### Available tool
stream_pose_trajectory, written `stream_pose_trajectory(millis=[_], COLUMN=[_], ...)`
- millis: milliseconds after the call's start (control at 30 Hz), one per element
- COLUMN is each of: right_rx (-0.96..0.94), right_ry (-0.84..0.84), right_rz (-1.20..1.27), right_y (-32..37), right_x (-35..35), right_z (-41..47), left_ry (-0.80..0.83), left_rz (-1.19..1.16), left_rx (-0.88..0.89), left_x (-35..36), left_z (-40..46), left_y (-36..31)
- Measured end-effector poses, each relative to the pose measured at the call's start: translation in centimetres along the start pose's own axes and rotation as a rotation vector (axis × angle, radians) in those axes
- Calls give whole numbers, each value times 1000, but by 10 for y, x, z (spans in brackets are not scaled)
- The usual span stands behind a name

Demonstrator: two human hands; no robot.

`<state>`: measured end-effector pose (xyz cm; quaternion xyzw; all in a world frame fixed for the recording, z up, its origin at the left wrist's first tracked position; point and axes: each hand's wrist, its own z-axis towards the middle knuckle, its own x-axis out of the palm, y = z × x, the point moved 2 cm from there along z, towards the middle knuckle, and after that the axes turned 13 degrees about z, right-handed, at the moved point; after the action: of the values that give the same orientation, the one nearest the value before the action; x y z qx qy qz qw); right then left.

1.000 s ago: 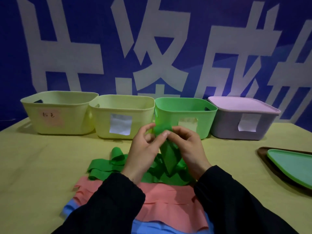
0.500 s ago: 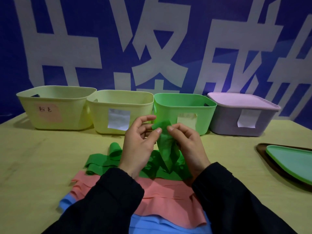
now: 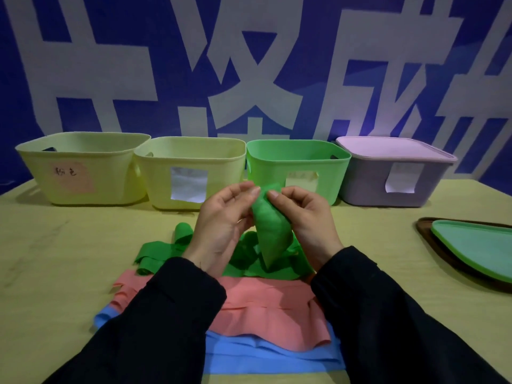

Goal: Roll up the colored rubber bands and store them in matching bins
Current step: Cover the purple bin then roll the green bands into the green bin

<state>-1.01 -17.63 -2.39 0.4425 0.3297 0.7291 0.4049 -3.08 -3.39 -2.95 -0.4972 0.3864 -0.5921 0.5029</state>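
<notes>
Both hands — left (image 3: 221,217), right (image 3: 307,217) — pinch the green band's (image 3: 270,231) top end, lifted off the surface, probably to start rolling.

A yellow-green bench (image 3: 69,259), seen from above and in front. Along its far edge, four bins in a row, side by side: a pale yellow bin (image 3: 80,167) with a pink label at far left, a second pale yellow bin (image 3: 191,173) with a white label, a green bin (image 3: 297,164), and a grey bin (image 3: 396,181) closed under a pink lid. At the right edge, a dark tray (image 3: 432,236) carrying a green lid (image 3: 476,248). Near the front, overlapping layers of flat bands: loose green bands (image 3: 160,250) farthest back, pink bands (image 3: 266,306) in the middle, blue bands (image 3: 266,358) nearest.
</notes>
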Motion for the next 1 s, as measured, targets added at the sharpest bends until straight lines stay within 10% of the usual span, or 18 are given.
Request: stream_pose_trajectory(millis=[1000], right_rx=[-49], right_ry=[91], right_rz=[-129], right_y=[7], right_x=[2], right_z=[-5], left_ry=[-145], left_rz=[398], left_rx=[305], left_x=[-1], left_z=[-13], left_y=[-5])
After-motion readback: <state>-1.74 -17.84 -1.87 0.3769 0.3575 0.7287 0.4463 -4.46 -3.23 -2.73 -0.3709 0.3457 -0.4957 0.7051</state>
